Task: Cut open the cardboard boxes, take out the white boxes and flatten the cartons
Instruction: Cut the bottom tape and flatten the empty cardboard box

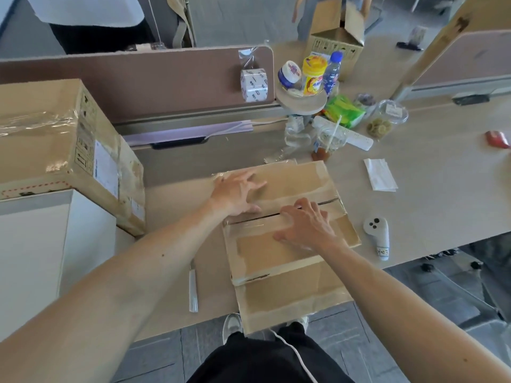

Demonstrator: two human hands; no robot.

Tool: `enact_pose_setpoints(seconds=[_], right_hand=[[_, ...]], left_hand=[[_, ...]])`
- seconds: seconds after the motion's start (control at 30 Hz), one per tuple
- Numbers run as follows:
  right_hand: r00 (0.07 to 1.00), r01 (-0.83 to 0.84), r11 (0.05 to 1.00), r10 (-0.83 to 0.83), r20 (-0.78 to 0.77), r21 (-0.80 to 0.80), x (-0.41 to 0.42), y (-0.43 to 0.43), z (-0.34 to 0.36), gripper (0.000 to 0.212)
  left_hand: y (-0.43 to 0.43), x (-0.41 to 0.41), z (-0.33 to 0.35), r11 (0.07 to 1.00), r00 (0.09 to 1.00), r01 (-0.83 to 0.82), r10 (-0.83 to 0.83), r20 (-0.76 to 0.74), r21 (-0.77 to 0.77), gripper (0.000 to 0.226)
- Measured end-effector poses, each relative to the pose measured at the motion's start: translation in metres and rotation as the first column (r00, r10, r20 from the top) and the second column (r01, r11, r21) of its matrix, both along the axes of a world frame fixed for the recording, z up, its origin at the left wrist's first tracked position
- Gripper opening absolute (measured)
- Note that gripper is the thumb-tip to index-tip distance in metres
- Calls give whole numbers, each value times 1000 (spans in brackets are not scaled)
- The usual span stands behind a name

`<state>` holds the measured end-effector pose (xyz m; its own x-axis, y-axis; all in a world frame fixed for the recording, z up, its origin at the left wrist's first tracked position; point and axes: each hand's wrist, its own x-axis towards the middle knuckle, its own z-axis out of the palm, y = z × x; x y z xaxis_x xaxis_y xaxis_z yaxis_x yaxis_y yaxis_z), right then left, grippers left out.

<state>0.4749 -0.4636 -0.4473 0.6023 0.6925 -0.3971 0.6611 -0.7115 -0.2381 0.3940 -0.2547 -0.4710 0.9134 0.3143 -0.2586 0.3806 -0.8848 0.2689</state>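
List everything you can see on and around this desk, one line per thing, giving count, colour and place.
taped cardboard carton: one, brown, centre of the desk, top seam slit
sealed cardboard box: one, brown, on the white cabinet, left
open cardboard box: one, brown, far desk end
slim utility knife: one, silver, left of the carton
handheld controller: one, white, right of the carton
folded paper: one, white, farther right
printed tape roll: one, white, hanging on the partition
lidded plastic jar: one, yellow, behind the carton
plastic bottle: one, blue cap, beside the jar
snack packet: one, green, near the jar
left hand: one, pressing the carton's far flap
right hand: one, on the near flap, fingertips at the seam
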Motion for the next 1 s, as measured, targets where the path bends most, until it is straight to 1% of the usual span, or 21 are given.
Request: enact_pose_setpoints(seconds=[0.1, 0.23, 0.43, 0.67, 0.87, 1.0], right_hand=[[997, -60, 996, 63, 37, -63, 4, 5, 0, 69], [994, -90, 993, 94, 58, -72, 7, 9, 3, 74], [996, -71, 997, 70, 59, 6, 11, 3, 11, 80], [994, -65, 991, 54, 93, 121, 7, -10, 17, 80], [989, -85, 985, 65, 136, 148, 4, -16, 19, 79], [988, -90, 980, 66, 140, 175, 4, -20, 18, 78]], left_hand=[[-1, 1, -2, 999, 999, 6, -5, -38, 46, 80], [1, 7, 3, 998, 996, 23, -18, -86, 59, 83], [2, 8, 6, 998, 994, 26, -20, -112, 54, 89], [-1, 7, 11, 997, 991, 51, -43, -124, 60, 89], [-2, 7, 14, 995, 992, 68, -59, -115, 77, 89], [0, 8, 11, 996, 992, 79, -75, -101, 37, 90]])
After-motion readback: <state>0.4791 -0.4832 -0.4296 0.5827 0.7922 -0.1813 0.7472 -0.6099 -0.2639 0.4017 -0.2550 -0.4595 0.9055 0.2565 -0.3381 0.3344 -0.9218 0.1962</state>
